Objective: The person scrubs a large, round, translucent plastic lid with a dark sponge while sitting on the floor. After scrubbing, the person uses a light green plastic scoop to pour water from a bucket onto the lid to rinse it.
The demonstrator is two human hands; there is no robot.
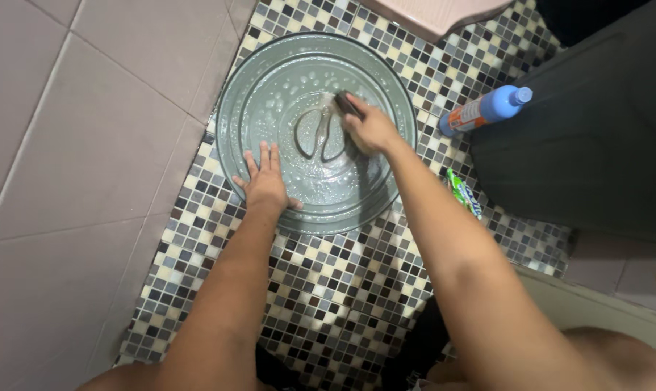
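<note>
Left hand (265, 182) lies flat, fingers spread, pressing on the near rim of a large round metal lid (270, 80) at upper centre of the frame. Right hand (368, 129) is closed around a dark scrubbing pad (348, 106), set against the lid's middle just beside its two looped handles (320, 135). Lid rests on the mosaic tile floor (328, 289). Suds and droplets cover the centre and upper left; judged partly scrubbed, outer rim band looks barely soaped, not rinsed. Surface grey-green, shiny, ridged in rings. Right of the lid: a green sachet (464, 192), farther up a blue bottle (487, 109) lying tilted.
</note>
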